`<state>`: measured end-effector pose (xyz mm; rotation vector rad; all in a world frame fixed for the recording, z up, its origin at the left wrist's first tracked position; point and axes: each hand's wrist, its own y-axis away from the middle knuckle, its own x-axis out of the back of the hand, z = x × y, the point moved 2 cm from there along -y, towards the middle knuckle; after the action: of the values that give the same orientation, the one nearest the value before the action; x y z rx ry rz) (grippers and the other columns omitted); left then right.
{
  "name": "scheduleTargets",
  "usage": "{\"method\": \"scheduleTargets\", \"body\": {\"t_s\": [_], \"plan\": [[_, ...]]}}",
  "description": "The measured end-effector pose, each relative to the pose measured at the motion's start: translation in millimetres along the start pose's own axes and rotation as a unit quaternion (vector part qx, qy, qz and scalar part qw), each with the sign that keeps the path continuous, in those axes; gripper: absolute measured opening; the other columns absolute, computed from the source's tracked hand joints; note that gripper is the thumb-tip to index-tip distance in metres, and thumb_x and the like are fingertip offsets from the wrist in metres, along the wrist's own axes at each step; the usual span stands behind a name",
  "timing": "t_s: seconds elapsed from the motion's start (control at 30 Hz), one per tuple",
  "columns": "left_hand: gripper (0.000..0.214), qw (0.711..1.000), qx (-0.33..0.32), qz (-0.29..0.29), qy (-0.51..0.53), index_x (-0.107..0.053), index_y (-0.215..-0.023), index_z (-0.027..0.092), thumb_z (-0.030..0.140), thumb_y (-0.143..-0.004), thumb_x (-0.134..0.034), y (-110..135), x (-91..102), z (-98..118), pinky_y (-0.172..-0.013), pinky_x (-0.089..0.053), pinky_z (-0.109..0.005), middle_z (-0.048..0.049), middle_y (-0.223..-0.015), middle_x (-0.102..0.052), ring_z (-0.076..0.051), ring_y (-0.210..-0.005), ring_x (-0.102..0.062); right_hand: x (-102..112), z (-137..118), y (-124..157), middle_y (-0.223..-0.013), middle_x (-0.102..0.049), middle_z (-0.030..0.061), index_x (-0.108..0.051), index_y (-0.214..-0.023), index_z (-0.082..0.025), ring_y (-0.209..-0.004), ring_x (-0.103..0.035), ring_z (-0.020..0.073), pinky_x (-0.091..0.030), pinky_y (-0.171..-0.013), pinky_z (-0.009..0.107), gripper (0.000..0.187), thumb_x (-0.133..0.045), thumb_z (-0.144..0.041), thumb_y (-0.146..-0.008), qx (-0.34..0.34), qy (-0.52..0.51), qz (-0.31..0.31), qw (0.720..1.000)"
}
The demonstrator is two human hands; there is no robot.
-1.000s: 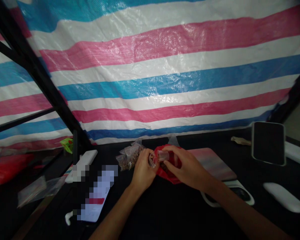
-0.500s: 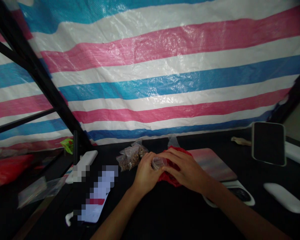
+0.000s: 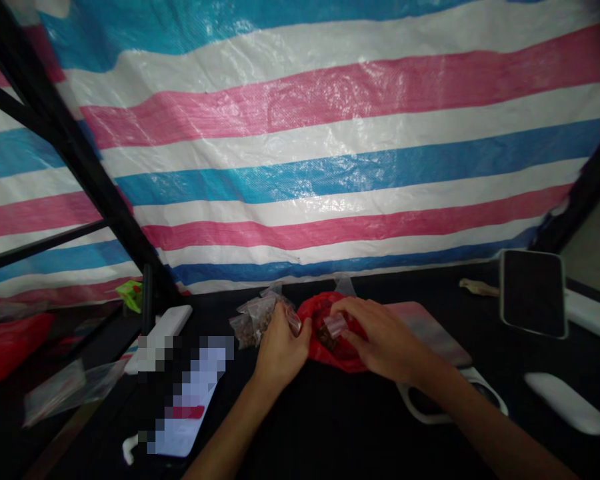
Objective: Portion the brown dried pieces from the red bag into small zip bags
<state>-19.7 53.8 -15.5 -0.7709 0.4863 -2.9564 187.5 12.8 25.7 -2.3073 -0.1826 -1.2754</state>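
Note:
My left hand (image 3: pixel 280 348) is closed on a small clear plastic bag (image 3: pixel 294 321) at the left edge of a red plastic bag (image 3: pixel 325 350) lying on the dark table. My right hand (image 3: pixel 380 337) pinches a small clear plastic cup (image 3: pixel 335 326) tipped over the red bag's open mouth, where brown bits (image 3: pixel 327 337) show. Just left of my left hand lie clear packets filled with brown bits (image 3: pixel 253 319).
A pink pad (image 3: pixel 433 327) lies behind my right hand. Further right stand a dark tablet-like screen (image 3: pixel 533 293) and a white oblong object (image 3: pixel 567 403). A white block (image 3: pixel 163 330), a blurred card (image 3: pixel 190 393) and clear bags (image 3: pixel 65 393) lie left. A striped tarp (image 3: pixel 330 147) hangs behind.
The cup went from meeting the small clear bag between both hands to dipping into the red bag. The red bag's mouth now shows open, and the view shifted slightly.

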Motion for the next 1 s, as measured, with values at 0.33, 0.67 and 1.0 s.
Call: {"method": "scheduleTargets", "body": {"t_s": [0.33, 0.67, 1.0], "plan": [[0.035, 0.944, 0.136, -0.141, 0.266, -0.047, -0.089, 0.021, 0.016, -0.067, -0.074, 4.1, -17.7, -4.1, -0.056, -0.043, -0.023, 0.0035, -0.075, -0.063, -0.013, -0.062, -0.057, -14.7, 5.2, 1.8, -0.105, -0.071, 0.0049, -0.06, -0.101, -0.023, -0.094, -0.064, 0.0234, -0.042, -0.08, 0.033, 0.025, -0.059, -0.009, -0.08, -0.009, 0.031, -0.067, 0.997], [0.025, 0.923, 0.18, -0.042, 0.338, -0.052, -0.084, 0.019, 0.012, -0.063, -0.064, 0.1, -10.4, 1.0, -0.058, -0.043, -0.021, 0.0046, -0.07, -0.059, -0.01, -0.06, -0.055, -14.8, 9.7, 2.7, -0.111, -0.074, 0.0036, -0.062, -0.108, -0.025, -0.098, -0.069, 0.0244, -0.044, -0.081, 0.034, 0.033, -0.06, -0.01, -0.079, -0.057, 0.04, -0.053, 0.996], [0.022, 0.908, 0.186, -0.107, 0.359, -0.055, -0.085, 0.019, 0.017, -0.067, -0.069, 3.0, -14.1, 5.2, -0.062, -0.043, -0.023, 0.0019, -0.076, -0.061, -0.012, -0.065, -0.057, -23.0, 13.2, 2.1, -0.124, -0.075, 0.0061, -0.067, -0.124, -0.026, -0.114, -0.069, 0.028, -0.047, -0.096, 0.039, 0.043, -0.059, -0.014, -0.084, -0.073, 0.032, -0.081, 0.994]]}}
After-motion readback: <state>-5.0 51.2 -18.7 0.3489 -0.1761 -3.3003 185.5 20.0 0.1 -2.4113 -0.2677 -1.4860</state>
